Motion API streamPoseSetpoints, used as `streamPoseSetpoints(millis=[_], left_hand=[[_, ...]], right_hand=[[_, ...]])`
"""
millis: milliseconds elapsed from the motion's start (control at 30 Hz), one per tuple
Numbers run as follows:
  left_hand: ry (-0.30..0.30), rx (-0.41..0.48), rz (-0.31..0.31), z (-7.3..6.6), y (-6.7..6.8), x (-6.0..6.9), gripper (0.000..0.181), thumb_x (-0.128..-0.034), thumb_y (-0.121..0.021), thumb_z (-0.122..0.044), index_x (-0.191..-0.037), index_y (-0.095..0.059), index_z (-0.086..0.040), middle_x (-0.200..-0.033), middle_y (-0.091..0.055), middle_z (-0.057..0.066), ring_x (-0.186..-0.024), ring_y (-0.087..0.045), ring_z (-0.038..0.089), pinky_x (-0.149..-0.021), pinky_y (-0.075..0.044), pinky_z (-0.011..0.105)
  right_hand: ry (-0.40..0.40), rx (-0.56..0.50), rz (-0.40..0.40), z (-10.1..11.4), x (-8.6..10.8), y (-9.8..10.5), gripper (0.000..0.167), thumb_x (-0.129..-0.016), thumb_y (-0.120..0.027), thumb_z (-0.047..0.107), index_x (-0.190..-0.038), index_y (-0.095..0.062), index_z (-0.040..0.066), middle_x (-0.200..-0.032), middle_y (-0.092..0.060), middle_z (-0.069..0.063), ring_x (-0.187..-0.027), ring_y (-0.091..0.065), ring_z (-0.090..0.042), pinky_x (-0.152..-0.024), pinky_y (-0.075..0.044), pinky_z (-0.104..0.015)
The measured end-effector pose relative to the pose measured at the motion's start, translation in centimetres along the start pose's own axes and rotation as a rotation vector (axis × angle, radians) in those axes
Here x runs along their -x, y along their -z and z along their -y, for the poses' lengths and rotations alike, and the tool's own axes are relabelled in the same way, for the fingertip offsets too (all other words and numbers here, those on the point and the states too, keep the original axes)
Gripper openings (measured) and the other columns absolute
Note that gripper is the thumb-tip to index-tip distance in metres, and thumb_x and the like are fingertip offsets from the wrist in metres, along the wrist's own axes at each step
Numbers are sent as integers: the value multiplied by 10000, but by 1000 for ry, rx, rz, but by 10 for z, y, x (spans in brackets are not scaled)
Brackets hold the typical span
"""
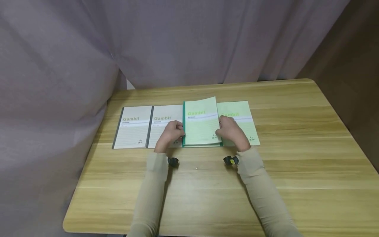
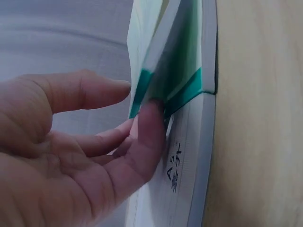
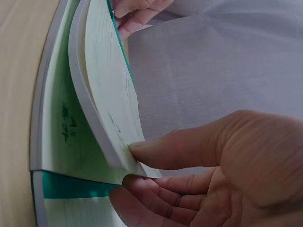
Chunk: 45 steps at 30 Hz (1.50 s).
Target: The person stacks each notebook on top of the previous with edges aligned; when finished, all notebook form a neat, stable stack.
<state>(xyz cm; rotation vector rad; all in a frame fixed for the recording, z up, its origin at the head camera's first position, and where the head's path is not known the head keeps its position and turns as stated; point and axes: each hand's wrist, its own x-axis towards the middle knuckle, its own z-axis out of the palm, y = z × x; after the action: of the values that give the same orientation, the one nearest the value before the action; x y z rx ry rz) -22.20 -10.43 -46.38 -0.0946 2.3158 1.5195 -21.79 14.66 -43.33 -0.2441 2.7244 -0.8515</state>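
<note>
A green notebook (image 1: pixel 201 125) with a dark green spine is raised at a tilt between my two hands. My left hand (image 1: pixel 171 134) holds its spine edge, thumb above and fingers beneath. On the opposite edge my right hand (image 1: pixel 233 131) pinches the pages and cover between thumb and fingers. Another green notebook (image 3: pixel 59 127) lies flat underneath, mostly hidden in the head view. To the right, partly behind my right hand, lies a further green notebook (image 1: pixel 239 108). Two pale notebooks with grey spines, one at the far left (image 1: pixel 131 128) and one beside my left hand (image 1: pixel 160 131), lie flat.
The notebooks form a side-by-side row on a wooden table (image 1: pixel 195 191). Behind the table hangs a grey curtain (image 1: pixel 177 42), which also runs down the left side. Small black cameras (image 1: pixel 173 162) are strapped at both wrists.
</note>
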Motion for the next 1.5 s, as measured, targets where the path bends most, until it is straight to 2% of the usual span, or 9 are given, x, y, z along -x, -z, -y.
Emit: streamPoseSetpoints(millis=[300, 533, 700, 867, 1133, 1500], left_hand=[[-8, -132, -45, 2, -2, 2, 360, -886, -598, 31, -1236, -602, 116, -960, -617, 138, -733, -614, 197, -625, -560, 279], [-37, -162, -59, 0, -2, 1, 351, -875, -561, 31, -1209, -642, 104, -895, -637, 138, -667, -586, 187, -578, -507, 253], [-30, -184, -55, -1, -1, 1, 303, -918, -581, -27, -1185, -671, 86, -925, -659, 144, -699, -604, 197, -604, -510, 263], [-38, -212, -57, -1, -1, -1, 246, -947, -586, -83, -1100, -715, 60, -903, -670, 131, -700, -607, 200, -601, -499, 271], [-71, -277, -61, 2, -1, -3, 202, -951, -592, -115, -852, -730, -6, -716, -630, 75, -628, -563, 177, -535, -442, 268], [-90, -281, -49, 2, 0, -2, 159, -922, -643, -84, -797, -695, -1, -649, -570, 44, -580, -500, 155, -504, -397, 256]], right_hand=[[-27, 5, 45, 0, -2, -7, 88, -823, -584, 2, -869, -510, 6, -777, -481, -97, -687, -451, -236, -585, -397, -331], [-25, 21, 72, -2, -3, -6, 67, -822, -584, -11, -847, -523, 3, -741, -461, -84, -643, -434, -220, -556, -391, -321], [-21, 26, 84, -4, -5, -6, 65, -827, -597, 1, -837, -533, 5, -741, -475, -85, -640, -446, -220, -551, -399, -321], [-13, 33, 88, -5, -6, -7, 64, -835, -605, 5, -839, -541, 1, -766, -493, -100, -663, -463, -234, -559, -412, -327], [-26, 39, 109, -9, -7, -10, 66, -838, -611, 12, -852, -548, 0, -750, -511, -96, -645, -472, -225, -549, -417, -322], [-31, 27, 76, -9, -7, -13, 103, -852, -635, 24, -821, -537, 17, -767, -501, -100, -679, -477, -244, -568, -424, -337]])
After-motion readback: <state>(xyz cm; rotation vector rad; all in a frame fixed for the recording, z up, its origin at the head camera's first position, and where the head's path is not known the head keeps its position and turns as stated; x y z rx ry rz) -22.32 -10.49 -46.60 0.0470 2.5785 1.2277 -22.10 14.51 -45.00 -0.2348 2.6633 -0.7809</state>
